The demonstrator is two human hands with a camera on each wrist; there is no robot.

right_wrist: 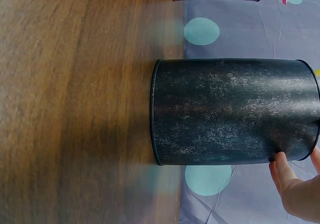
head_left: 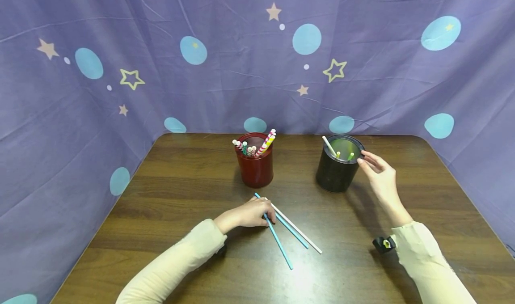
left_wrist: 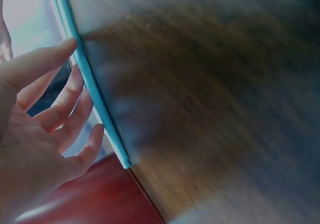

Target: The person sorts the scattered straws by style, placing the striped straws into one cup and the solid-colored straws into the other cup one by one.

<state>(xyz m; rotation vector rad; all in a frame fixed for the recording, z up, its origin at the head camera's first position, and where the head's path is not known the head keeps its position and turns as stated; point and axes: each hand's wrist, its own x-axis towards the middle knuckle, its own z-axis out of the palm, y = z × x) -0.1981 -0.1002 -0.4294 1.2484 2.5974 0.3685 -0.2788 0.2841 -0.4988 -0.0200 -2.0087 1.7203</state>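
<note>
My left hand (head_left: pixel 251 213) is low over the table's middle, pinching a light-blue paper straw (head_left: pixel 279 243) between thumb and fingers. Beside it lie another blue straw (head_left: pixel 293 232) and a white straw (head_left: pixel 299 230), their far ends partly hidden by the hand. In the left wrist view the thumb (left_wrist: pixel 50 57) presses against the blue straw (left_wrist: pixel 90 79), with the other fingers bent behind. My right hand (head_left: pixel 381 179) holds the right side of an upright black can (head_left: pixel 335 174) by its rim. A white straw (head_left: pixel 328 146) and two yellow-green ones stand inside it.
A red can (head_left: pixel 256 172) stands upright left of the black one, holding several patterned straws (head_left: pixel 268 141). The wooden table (head_left: pixel 181 196) ends at a purple curtain (head_left: pixel 225 89) along the back. A dark wrist strap (head_left: pixel 383 244) shows at the right sleeve.
</note>
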